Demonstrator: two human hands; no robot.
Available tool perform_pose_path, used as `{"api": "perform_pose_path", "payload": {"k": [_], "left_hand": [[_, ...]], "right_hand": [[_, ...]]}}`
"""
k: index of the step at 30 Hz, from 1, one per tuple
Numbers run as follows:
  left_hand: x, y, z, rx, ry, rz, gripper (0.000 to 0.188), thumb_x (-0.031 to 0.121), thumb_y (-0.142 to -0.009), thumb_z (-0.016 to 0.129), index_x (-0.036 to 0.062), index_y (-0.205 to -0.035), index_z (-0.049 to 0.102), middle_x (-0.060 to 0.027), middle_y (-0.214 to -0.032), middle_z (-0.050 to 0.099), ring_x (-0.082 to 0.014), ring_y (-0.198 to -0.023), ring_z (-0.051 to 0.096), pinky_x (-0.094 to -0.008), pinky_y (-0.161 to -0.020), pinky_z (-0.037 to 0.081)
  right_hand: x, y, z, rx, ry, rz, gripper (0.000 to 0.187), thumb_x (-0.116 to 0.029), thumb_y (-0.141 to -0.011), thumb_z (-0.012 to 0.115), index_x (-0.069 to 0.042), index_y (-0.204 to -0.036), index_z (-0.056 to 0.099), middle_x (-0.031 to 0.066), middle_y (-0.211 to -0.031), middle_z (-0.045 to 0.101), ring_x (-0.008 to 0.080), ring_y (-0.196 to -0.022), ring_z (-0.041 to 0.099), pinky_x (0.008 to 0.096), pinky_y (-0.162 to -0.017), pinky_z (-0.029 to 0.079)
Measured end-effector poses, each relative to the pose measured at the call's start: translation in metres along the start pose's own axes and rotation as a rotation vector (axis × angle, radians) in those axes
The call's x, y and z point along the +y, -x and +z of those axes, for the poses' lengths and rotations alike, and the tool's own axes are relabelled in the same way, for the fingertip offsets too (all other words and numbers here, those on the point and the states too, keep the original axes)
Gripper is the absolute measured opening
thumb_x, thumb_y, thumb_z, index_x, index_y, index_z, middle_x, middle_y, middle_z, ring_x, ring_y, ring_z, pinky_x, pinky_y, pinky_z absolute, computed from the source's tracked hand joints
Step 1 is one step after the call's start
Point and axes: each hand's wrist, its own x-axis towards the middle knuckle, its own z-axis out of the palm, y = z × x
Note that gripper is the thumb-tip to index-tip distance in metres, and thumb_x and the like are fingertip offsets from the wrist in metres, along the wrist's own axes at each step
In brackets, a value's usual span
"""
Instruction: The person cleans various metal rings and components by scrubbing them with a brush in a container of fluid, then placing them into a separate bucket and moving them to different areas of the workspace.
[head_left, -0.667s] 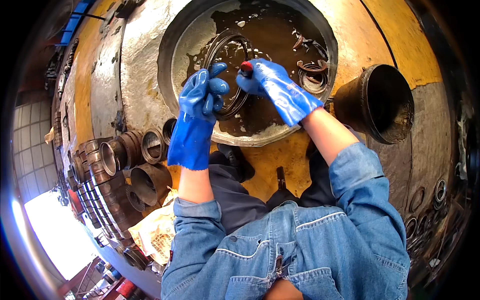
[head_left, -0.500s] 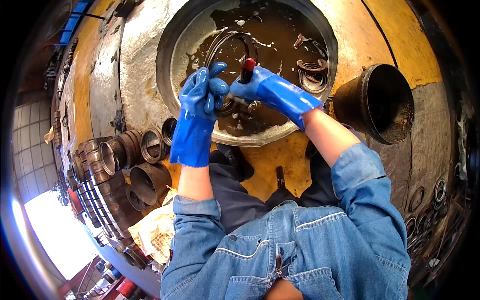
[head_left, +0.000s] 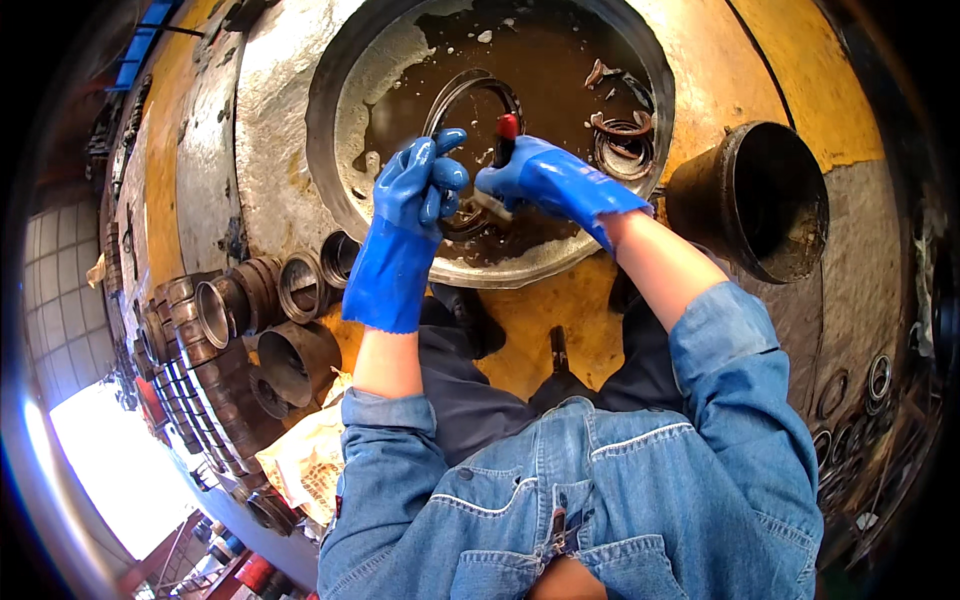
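Both my hands wear wet blue rubber gloves and work over a round basin (head_left: 332, 150) of brown, sudsy liquid. My left hand (head_left: 412, 190) is closed on the near left side of a thin dark metal ring (head_left: 446, 97), which seems doubled, perhaps two rings together. The ring's far arc stands out over the liquid. In my right hand (head_left: 530, 175) is a brush with a black, red-tipped handle (head_left: 507, 137). Its pale head, partly hidden and smeared, points down inside the ring's near side. Other curved pieces (head_left: 622, 150) lie at the basin's right side.
To the right, a dark, grimy bucket (head_left: 700, 200) lies tipped with its mouth toward me. Metal cylinders and rings (head_left: 300, 355) crowd the left, beside a crumpled tan sack (head_left: 305, 455). More rings (head_left: 879, 385) lie at the far right.
Both hands have shifted slightly right with the ring and the brush. The ring's far arc has dipped a little toward me, and the basin sits slightly higher in view.
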Motion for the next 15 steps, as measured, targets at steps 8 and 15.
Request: {"api": "perform_pose_path", "payload": {"k": [8, 15], "left_hand": [[0.007, 0.012, 0.015, 0.092, 0.077, -0.178, 0.039, 0.031, -0.107, 0.058, -0.0009, -0.128, 0.067, -0.0064, -0.088, 0.076, -0.0021, -0.047, 0.043, -0.0208, -0.051, 0.044], [-0.004, 0.02, -0.008, 0.14, 0.257, -0.307, 0.042, 0.031, -0.107, 0.057, -0.0001, -0.135, 0.061, -0.0079, -0.11, 0.076, -0.002, -0.062, 0.054, -0.0244, -0.064, 0.051]], "right_hand": [[-0.033, -0.004, 0.005, 0.103, 0.877, 0.031, 0.032, -0.021, -0.084, 0.075, -0.018, -0.117, 0.078, 0.008, -0.111, 0.078, 0.0309, -0.108, 0.074, 0.0465, -0.086, 0.06], [-0.019, 0.017, -0.001, 0.093, 0.169, 0.063, 0.041, -0.042, -0.083, 0.072, -0.004, -0.099, 0.076, 0.0143, -0.085, 0.073, 0.025, -0.082, 0.07, 0.0379, -0.078, 0.054]]}}
